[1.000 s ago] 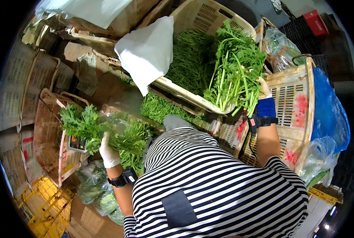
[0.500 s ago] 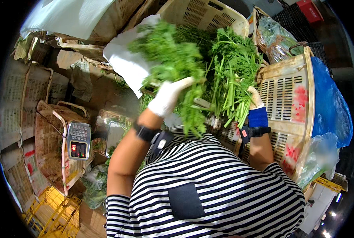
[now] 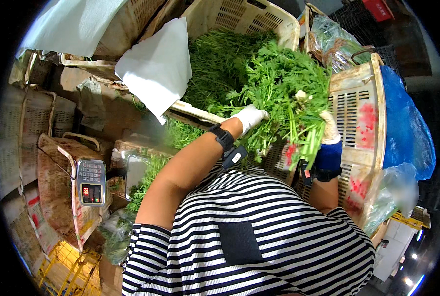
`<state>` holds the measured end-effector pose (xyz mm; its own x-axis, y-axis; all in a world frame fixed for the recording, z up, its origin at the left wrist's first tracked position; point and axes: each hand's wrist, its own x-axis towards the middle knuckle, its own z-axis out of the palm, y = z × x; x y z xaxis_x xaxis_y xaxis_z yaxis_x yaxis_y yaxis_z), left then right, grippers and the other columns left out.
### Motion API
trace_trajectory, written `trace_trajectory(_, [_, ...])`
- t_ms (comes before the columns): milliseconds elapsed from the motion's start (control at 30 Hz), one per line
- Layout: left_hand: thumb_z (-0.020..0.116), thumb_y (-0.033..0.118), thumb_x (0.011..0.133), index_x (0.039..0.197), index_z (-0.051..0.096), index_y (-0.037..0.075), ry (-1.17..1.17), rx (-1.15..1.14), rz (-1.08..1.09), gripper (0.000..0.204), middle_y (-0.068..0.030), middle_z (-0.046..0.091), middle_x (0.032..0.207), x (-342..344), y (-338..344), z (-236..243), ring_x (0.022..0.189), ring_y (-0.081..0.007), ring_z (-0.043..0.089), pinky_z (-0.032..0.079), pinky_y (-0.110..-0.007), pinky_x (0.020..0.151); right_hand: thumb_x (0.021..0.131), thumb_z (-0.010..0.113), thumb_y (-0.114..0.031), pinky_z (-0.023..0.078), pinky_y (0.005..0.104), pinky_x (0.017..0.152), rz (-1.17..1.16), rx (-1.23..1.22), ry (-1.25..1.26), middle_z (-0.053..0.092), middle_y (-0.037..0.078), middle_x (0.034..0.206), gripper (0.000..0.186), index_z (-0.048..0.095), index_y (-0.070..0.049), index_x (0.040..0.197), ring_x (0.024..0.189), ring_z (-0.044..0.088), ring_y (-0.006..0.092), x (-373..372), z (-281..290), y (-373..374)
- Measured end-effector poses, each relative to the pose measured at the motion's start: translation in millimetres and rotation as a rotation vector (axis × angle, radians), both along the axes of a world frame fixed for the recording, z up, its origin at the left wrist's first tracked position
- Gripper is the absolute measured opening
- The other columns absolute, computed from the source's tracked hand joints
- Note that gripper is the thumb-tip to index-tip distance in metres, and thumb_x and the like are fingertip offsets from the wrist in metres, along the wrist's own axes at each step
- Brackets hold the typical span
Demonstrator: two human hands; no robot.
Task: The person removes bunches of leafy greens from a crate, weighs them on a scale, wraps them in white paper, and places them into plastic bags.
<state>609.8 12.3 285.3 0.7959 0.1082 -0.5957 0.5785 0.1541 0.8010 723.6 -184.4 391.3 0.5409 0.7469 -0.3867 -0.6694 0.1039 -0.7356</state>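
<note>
A large bunch of leafy greens (image 3: 286, 74) with pale green stems spans the space between my two hands. My left hand (image 3: 251, 118), in a white glove, grips its left side, the fingers partly sunk among the leaves. At the stem ends on the right, my right hand (image 3: 330, 129) is closed round the bunch; it wears a pale glove with a blue cuff. Some pale root ends show on top of the leaves. Behind the bunch stands a cream plastic crate (image 3: 290, 29) with more finely cut greens (image 3: 215, 69) inside.
A white sheet (image 3: 158, 64) hangs over the crate's left corner. Another crate (image 3: 377, 93) with red marks stands at the right, beside blue plastic (image 3: 407, 128). On the left are a scale display (image 3: 91, 181), stacked crates (image 3: 13, 133) and a yellow wire basket (image 3: 67, 269).
My left hand has swung right and down, bringing its greens against the bunch in my right hand. The crate's contents behind are now uncovered. My right hand keeps its hold.
</note>
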Motion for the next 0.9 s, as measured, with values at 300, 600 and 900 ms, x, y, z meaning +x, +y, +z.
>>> trace_trajectory(300, [0.066,0.030,0.068,0.112,0.051,-0.004,0.015,-0.234,0.165,0.058,-0.0197,0.050,0.118,-7.7,3.9,10.0,0.103,-0.0298,0.048,0.038,-0.040,0.087,0.077,0.052,-0.011,0.044,0.0434,0.090,-0.079,-0.052,-0.109,0.056,0.020,0.111,0.036,0.054,0.007,0.108,0.101,0.056,0.0298,-16.2,77.0,15.0])
trace_trajectory(600, [0.054,0.046,0.082,0.124,0.044,0.012,-0.118,-0.731,0.106,0.055,-0.0072,0.054,0.114,-43.5,31.7,33.4,0.103,-0.0209,0.051,0.042,-0.046,0.085,0.079,0.062,-0.016,0.049,0.0274,0.067,0.246,-0.565,-0.633,0.065,0.010,0.088,0.023,0.060,0.000,0.094,0.074,0.061,0.0139,-42.9,28.0,49.8])
trace_trajectory(900, [0.060,0.025,0.078,0.099,0.059,0.006,-0.063,-0.637,0.401,0.028,-0.0062,0.063,0.096,-86.9,54.9,43.1,0.088,-0.0188,0.057,0.047,-0.034,0.078,0.077,0.056,-0.044,0.039,0.0347,0.092,0.603,-0.454,-1.284,0.054,0.013,0.114,0.045,0.059,-0.007,0.102,0.107,0.050,0.0286,-87.9,-9.1,103.6])
